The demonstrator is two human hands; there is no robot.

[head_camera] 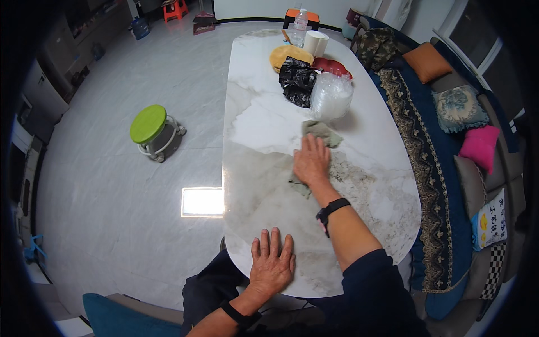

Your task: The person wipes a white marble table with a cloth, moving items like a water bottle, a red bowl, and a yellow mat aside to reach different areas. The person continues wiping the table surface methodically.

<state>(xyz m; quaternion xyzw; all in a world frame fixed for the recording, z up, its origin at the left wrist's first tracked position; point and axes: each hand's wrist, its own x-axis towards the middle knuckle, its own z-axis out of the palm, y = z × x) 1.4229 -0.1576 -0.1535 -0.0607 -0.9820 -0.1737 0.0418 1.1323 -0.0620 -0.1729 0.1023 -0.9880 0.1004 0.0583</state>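
My right hand (pixel 312 160) lies palm down on a grey-green cloth (pixel 322 133) on the marble-patterned tabletop (pixel 261 185); the cloth shows beyond the fingertips and beside the wrist. Whether the fingers pinch it is hidden. My left hand (pixel 273 263) rests flat on the near end of the table, fingers a little apart, holding nothing. Beyond the cloth stands a clear plastic-wrapped bundle (pixel 332 97), with a crumpled black plastic bag (pixel 297 80) at its left.
Behind the bag are a yellow round item (pixel 290 57), a red tray (pixel 332 66), white paper rolls (pixel 315 43) and a plastic bottle (pixel 300 28). A green wheeled stool (pixel 148 124) stands on the floor to the left. A sofa with cushions (pixel 427 62) lines the right side.
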